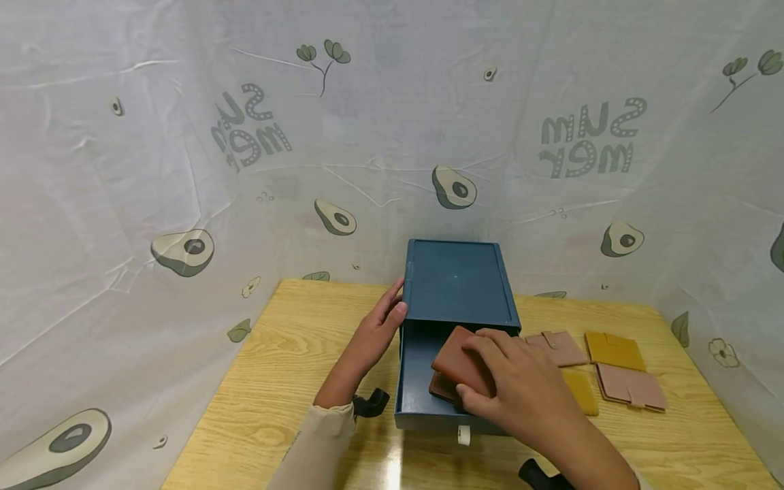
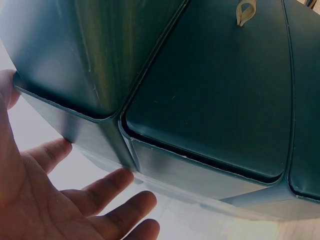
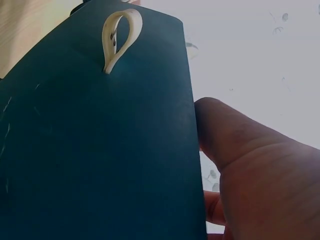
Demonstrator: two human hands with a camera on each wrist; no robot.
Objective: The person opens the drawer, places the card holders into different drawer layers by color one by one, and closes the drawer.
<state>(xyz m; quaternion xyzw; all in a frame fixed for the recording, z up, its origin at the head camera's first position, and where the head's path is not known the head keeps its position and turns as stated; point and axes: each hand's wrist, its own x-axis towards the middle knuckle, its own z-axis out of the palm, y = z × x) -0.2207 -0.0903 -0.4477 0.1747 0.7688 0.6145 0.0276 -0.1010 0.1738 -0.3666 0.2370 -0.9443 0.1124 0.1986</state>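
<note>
A dark blue drawer box (image 1: 456,280) stands on the table with its top drawer (image 1: 422,421) pulled out toward me. My right hand (image 1: 529,384) pinches a brown wallet (image 1: 458,355) between thumb and fingers, tilted over the inside of the drawer. Beneath it, another brown wallet (image 1: 441,386) lies in the drawer, partly hidden. Against the box's left side rests my left hand (image 1: 370,337), its fingers extended. In the left wrist view, fingertips (image 2: 122,176) touch the edge of the box. The right wrist view shows the drawer's front with a pale pull loop (image 3: 131,32), the thumb behind its edge.
Right of the box lie a pink wallet (image 1: 560,348), a yellow wallet (image 1: 614,350), a second pink wallet (image 1: 631,386) and a second yellow one (image 1: 580,393), partly behind my right hand. A patterned white curtain (image 1: 380,136) encloses the wooden table (image 1: 257,381).
</note>
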